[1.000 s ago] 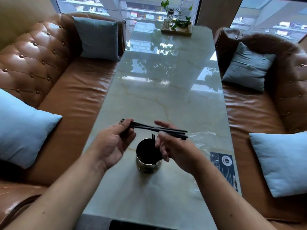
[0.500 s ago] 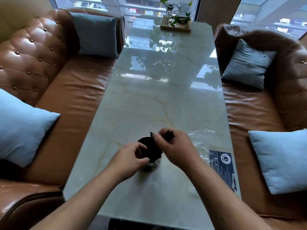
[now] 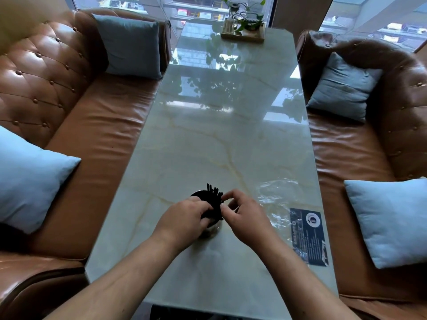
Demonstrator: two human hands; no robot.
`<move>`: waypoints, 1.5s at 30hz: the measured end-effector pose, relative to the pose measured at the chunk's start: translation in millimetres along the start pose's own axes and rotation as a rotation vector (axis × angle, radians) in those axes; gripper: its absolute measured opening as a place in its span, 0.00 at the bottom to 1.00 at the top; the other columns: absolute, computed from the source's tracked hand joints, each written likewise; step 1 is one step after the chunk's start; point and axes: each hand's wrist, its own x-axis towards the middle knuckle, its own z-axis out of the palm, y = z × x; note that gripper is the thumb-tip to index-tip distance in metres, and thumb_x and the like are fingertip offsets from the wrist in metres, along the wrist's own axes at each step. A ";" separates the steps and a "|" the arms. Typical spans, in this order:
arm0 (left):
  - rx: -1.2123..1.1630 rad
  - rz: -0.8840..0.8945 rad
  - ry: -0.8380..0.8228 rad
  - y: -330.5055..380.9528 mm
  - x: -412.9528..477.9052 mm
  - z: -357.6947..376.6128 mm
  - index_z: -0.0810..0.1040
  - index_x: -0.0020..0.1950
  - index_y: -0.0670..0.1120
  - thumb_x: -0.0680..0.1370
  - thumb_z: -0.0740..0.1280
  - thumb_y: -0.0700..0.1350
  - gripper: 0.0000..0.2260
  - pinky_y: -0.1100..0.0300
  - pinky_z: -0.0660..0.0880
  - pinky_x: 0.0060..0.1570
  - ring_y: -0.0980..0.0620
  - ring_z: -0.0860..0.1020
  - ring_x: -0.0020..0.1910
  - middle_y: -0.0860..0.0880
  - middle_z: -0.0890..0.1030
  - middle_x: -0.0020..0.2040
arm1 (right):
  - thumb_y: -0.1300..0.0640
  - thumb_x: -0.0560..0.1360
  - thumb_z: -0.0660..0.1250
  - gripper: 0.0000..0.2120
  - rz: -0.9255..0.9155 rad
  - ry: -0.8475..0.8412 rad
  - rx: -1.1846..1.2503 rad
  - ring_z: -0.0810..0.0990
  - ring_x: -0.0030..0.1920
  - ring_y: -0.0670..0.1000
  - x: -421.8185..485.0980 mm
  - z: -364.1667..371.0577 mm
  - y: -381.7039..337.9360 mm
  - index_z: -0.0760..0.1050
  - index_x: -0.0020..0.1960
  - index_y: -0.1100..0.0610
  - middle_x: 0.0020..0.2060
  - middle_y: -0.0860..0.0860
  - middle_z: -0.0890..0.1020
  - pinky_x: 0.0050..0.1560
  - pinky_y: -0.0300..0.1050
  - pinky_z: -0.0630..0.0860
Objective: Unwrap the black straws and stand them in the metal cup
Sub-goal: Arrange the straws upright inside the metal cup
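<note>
Near the front of the table [image 3: 208,139], the left hand [image 3: 184,219] curls its fingers round the black straws [image 3: 214,197], which stand in the metal cup [image 3: 213,228]. The right hand [image 3: 245,215] pinches the same bundle between thumb and forefinger. A dark printed card [image 3: 308,239] and a crumpled clear wrapper [image 3: 275,197] lie to the right. A potted plant [image 3: 242,21] sits at the far end.

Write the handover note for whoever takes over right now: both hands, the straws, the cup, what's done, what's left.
Left hand: fingers curled round the black straws at the cup mouth.
Right hand: pinches the same bundle from the right.
Straws: standing in the metal cup; clear wrapper lies on the table to its right.
Done: straws unwrapped and in the cup.
Left: release both hands, check none tips out.
</note>
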 end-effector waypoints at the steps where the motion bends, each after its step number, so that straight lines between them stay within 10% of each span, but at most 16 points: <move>1: -0.004 0.011 0.011 0.2 0.9 -3.2 0.83 0.57 0.56 0.76 0.70 0.52 0.11 0.56 0.75 0.47 0.51 0.81 0.52 0.55 0.83 0.53 | 0.43 0.74 0.66 0.06 -0.007 0.008 0.006 0.78 0.31 0.43 0.3 -0.3 -0.6 0.77 0.51 0.40 0.38 0.35 0.81 0.31 0.42 0.74; 12: -0.051 -0.041 0.060 6.8 18.3 -95.9 0.87 0.50 0.51 0.75 0.75 0.49 0.05 0.59 0.78 0.47 0.55 0.83 0.43 0.53 0.87 0.43 | 0.39 0.72 0.64 0.10 -0.002 0.091 0.029 0.78 0.32 0.42 4.1 -12.3 -8.7 0.79 0.45 0.42 0.34 0.35 0.82 0.32 0.40 0.70; 19: -1.015 -0.200 0.333 1.6 16.8 -159.4 0.86 0.45 0.46 0.72 0.76 0.43 0.03 0.65 0.80 0.36 0.56 0.80 0.30 0.52 0.84 0.34 | 0.55 0.69 0.61 0.11 0.050 0.148 0.182 0.70 0.26 0.46 2.6 -26.4 -18.0 0.82 0.43 0.46 0.30 0.55 0.80 0.28 0.42 0.67; 25: -1.466 -0.482 0.177 11.9 15.3 -102.0 0.85 0.47 0.43 0.69 0.73 0.44 0.10 0.65 0.81 0.35 0.59 0.79 0.29 0.51 0.83 0.35 | 0.46 0.69 0.79 0.21 0.061 -0.390 0.613 0.72 0.29 0.50 -6.7 -19.4 -41.5 0.81 0.58 0.52 0.34 0.54 0.77 0.29 0.42 0.70; 31: -1.653 -0.648 -0.042 13.3 2.6 -47.3 0.86 0.45 0.42 0.71 0.73 0.42 0.06 0.66 0.81 0.32 0.57 0.80 0.29 0.47 0.82 0.36 | 0.50 0.75 0.68 0.11 0.035 -0.074 0.900 0.73 0.29 0.56 3.7 -43.3 -61.3 0.86 0.47 0.56 0.31 0.58 0.77 0.29 0.47 0.71; 39: -0.827 -0.618 0.065 -7.7 0.6 -26.3 0.81 0.54 0.49 0.78 0.72 0.43 0.06 0.59 0.78 0.33 0.54 0.80 0.38 0.48 0.83 0.46 | 0.51 0.75 0.67 0.10 -0.131 0.070 0.265 0.79 0.29 0.48 6.9 -43.0 -54.8 0.81 0.39 0.54 0.28 0.52 0.81 0.32 0.51 0.78; 45: -0.421 -0.405 0.055 -6.3 1.5 -19.2 0.80 0.50 0.57 0.71 0.74 0.48 0.10 0.63 0.73 0.37 0.57 0.80 0.38 0.54 0.82 0.43 | 0.35 0.71 0.67 0.16 -0.103 -0.047 -0.054 0.81 0.37 0.41 4.3 -10.0 -34.9 0.80 0.52 0.42 0.37 0.44 0.83 0.36 0.42 0.77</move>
